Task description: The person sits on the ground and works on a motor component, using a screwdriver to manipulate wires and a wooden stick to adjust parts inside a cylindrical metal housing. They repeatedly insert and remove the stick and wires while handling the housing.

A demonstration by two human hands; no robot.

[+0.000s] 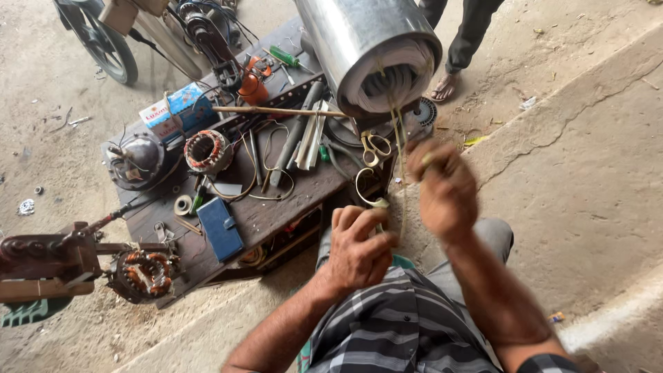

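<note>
Concrete floor holds a cluttered low bench (262, 214) beside a large metal motor cylinder (366, 48); the right hand (442, 190) pinches a yellowish strip (397, 138) running from the cylinder's windings, the left hand (359, 249) grips its looped lower end near scissors (375, 147)

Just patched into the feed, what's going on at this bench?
A seated person works on a large metal motor housing resting on a cluttered wooden bench. The right hand pinches a thin yellowish strip running up into the housing's windings; the left hand holds its lower end. Scissors lie nearby.
</note>
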